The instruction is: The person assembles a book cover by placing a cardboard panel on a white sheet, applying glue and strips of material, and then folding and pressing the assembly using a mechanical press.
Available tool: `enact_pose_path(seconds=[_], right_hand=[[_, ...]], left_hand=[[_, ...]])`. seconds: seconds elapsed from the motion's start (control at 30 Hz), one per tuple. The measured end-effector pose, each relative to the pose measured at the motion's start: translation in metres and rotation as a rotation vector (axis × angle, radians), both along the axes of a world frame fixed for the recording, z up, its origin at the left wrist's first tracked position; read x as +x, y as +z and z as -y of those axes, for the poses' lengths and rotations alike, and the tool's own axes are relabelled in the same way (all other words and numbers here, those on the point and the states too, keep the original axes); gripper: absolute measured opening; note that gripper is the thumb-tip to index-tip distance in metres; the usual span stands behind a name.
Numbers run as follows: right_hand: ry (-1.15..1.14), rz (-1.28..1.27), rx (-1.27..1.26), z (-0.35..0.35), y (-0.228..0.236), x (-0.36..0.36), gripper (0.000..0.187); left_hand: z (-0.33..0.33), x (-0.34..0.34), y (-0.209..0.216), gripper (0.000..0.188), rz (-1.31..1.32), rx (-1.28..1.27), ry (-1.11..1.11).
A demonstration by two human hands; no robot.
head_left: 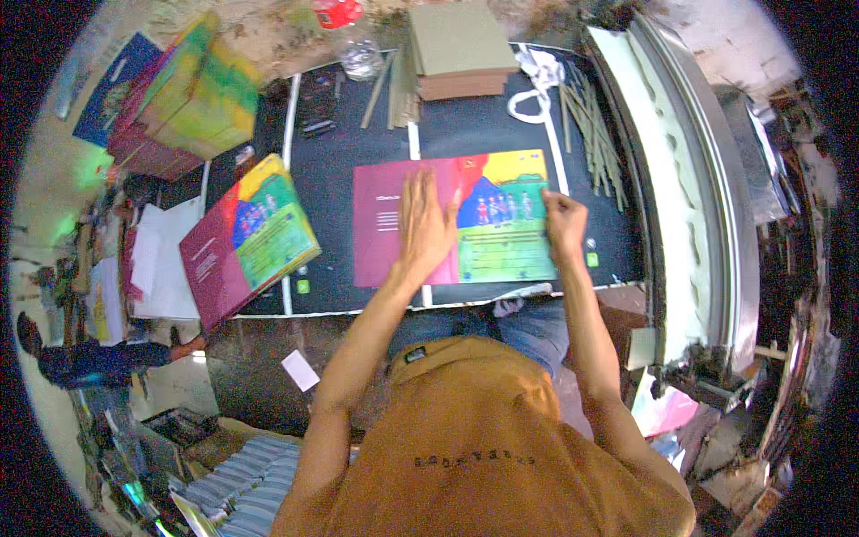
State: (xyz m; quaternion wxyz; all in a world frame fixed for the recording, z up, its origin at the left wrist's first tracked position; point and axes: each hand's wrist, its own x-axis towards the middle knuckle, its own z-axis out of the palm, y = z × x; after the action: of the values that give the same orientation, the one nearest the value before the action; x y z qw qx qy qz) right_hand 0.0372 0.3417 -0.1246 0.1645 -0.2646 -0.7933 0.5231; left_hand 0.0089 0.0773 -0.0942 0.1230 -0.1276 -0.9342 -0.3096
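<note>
A wide printed book cover [506,255], maroon on its left part and a colourful drawing on its right, lies spread on the dark table in front of me. My left hand [428,219] rests flat across its middle, fingers stretched out and pointing away from me. At the cover's right edge, my right hand [565,224] is closed, its curled fingers and thumb meeting at that edge. To the left sits a similar stack of covers [250,237], turned at an angle and jutting over the table's front edge.
Grey boards [461,40] are piled at the back, beside a clear bottle [361,55]. Thin board strips [595,134] and a white cord [530,106] lie to their right. A long metal machine edge [707,197] bounds the right side. More bundled covers [192,107] stand far left.
</note>
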Motion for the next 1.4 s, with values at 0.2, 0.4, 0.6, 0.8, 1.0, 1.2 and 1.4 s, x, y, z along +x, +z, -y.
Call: enact_pose_path(seconds=[0.2,0.4,0.6,0.8,1.0,1.2,1.4], right_hand=[[0.08,0.253,0.856,0.032,0.038,0.01,0.061],[0.366,0.137,1.031,0.045,-0.007,-0.02,0.082],[0.328,0.225,0.999,0.04,-0.005,-0.034,0.092],[0.595,0.032,1.029,0.084,-0.01,-0.043,0.07],[0.681,-0.04,1.249,0.113,-0.012,-0.08,0.055],[0.841,0.027,1.294,0.124,0.004,-0.018,0.058],[0.871,0.137,1.053,0.157,0.033,0.128,0.07]], left_hand=[[-0.022,-0.053,-0.043,0.068,0.028,-0.272,-0.201],[-0.026,-0.053,-0.05,0.073,-0.012,-0.344,-0.209],[-0.016,-0.045,-0.043,0.074,0.036,-0.331,-0.078],[0.01,-0.06,-0.052,0.055,-0.031,-0.257,-0.198],[0.013,-0.065,-0.061,0.052,-0.041,-0.138,-0.22],[0.004,-0.06,-0.05,0.057,0.004,-0.196,-0.175],[0.008,-0.055,-0.049,0.059,-0.012,-0.303,-0.175]])
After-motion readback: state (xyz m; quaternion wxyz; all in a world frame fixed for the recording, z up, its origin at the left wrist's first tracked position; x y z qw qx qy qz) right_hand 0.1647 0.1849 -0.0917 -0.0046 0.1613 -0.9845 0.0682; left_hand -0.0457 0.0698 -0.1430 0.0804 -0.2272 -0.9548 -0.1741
